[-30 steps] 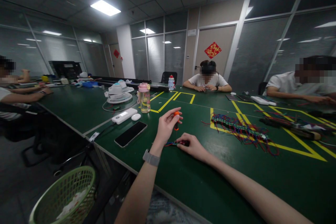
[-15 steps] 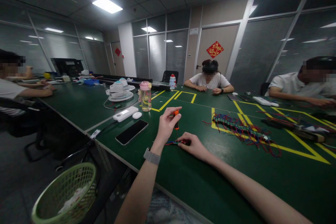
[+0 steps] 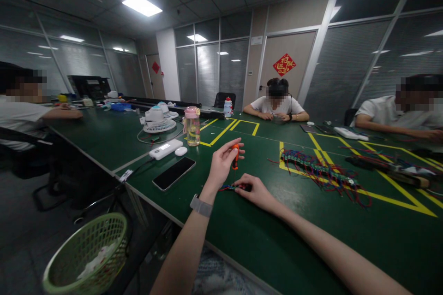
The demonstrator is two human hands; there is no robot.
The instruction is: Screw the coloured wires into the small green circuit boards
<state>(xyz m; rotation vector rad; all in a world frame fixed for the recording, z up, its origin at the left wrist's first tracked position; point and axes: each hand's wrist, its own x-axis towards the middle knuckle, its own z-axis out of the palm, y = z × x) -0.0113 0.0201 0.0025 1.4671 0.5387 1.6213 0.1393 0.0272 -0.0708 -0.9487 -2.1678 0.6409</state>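
My left hand [image 3: 223, 161] grips an orange and black screwdriver [image 3: 236, 156], held upright with its thin shaft pointing down. Below it, my right hand [image 3: 252, 189] pinches a small green circuit board [image 3: 231, 188] with red and blue wires against the green table [image 3: 270, 235]. The screwdriver's tip meets the board beside my right fingertips; the exact contact is too small to tell. To the right lies a long row of similar green boards [image 3: 318, 168] with red and blue wires.
Left of my hands lie a black phone [image 3: 174, 173], a white power strip [image 3: 166, 149] and a pink-lidded bottle [image 3: 192, 126]. White fans [image 3: 159, 120] stand beyond. A green basket [image 3: 86, 253] is on the floor. Three people sit around the table.
My left fingers have shifted on the screwdriver handle, which now stands slightly further right and more upright. My right hand has stayed on the board. The person at left has leaned towards the table.
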